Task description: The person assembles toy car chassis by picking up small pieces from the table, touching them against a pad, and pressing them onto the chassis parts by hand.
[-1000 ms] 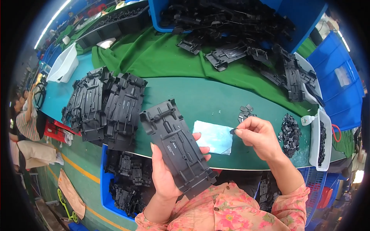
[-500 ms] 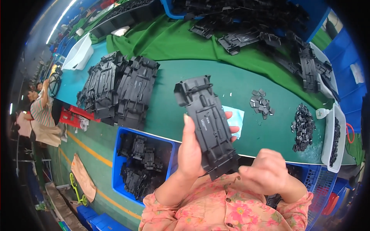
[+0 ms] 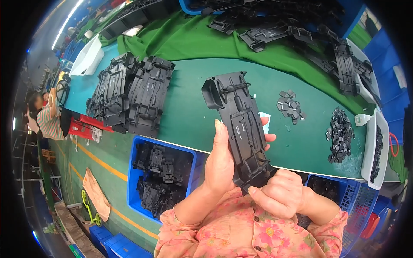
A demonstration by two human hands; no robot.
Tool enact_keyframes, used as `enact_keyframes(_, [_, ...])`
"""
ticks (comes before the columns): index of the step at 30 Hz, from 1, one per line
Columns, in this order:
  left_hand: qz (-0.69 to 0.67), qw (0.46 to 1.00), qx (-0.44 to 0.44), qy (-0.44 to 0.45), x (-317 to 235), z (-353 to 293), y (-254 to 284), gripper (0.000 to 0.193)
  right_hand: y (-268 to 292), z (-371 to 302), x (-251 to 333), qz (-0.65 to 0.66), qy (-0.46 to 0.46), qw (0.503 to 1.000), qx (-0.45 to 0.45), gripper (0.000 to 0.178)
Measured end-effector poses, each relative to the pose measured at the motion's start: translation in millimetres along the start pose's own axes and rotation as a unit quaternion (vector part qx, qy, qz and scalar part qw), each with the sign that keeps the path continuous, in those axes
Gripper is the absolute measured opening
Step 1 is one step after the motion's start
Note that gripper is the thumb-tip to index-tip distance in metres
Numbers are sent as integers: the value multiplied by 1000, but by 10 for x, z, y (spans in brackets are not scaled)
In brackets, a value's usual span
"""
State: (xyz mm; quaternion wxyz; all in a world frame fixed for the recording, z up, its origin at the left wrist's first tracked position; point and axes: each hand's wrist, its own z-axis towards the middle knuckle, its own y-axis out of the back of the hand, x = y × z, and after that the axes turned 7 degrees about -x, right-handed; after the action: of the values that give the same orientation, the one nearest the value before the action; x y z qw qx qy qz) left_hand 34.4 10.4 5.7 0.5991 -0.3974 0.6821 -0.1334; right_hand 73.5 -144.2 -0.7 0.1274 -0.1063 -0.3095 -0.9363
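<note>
A long black molded plastic tray-like part (image 3: 245, 127) is tilted in front of my chest. My left hand (image 3: 221, 161) is wrapped round it, thumb on the near side and fingertips showing past its right edge. Close by the part's lower end is my right hand (image 3: 277, 193), curled closed with the thumb at that end. Whatever its fingers hold, if anything, is hidden. On the green table (image 3: 193, 94) lie a loose cluster of small black pieces (image 3: 291, 106) and a larger heap of small black pieces (image 3: 340, 135). A light-blue sheet (image 3: 266, 122) shows behind the part.
Similar black parts are stacked (image 3: 148, 94) at the left. More lie in a blue bin (image 3: 130, 180) below the table edge and piled (image 3: 266, 34) at the back. A white tray (image 3: 380, 172) stands right, a green cloth (image 3: 193, 41) behind. Another person (image 3: 51, 118) is far left.
The part has shifted slightly right and up in my left hand's grip. My right hand has moved left, closer to the part's lower end.
</note>
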Motion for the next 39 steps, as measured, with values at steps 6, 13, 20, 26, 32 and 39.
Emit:
enact_keyframes(6, [6, 1000, 3, -4, 28, -7, -4, 75, 10, 0, -10, 0, 4, 1000, 17, 24])
enact_keyframes(13, [6, 1000, 18, -13, 32, -36, 30, 75, -44, 12, -3, 16, 15, 1000, 1, 24])
enact_keyframes(20, [17, 999, 33, -32, 16, -48, 46, 77, -72, 14, -25, 20, 25, 999, 1, 22])
enact_keyframes(26, [-46, 997, 51, 20, 39, -75, 30, 76, -35, -52, -8, 4, 32, 999, 6, 21])
enact_keyframes(32, [-95, 995, 13, 28, 88, -139, 72, 79, 17, -70, 47, 39, 16, 999, -35, 27])
enact_keyframes(39, [-132, 988, -30, 68, -36, -197, 102, 75, 976, -395, 17, -197, -256, 946, -9, 17])
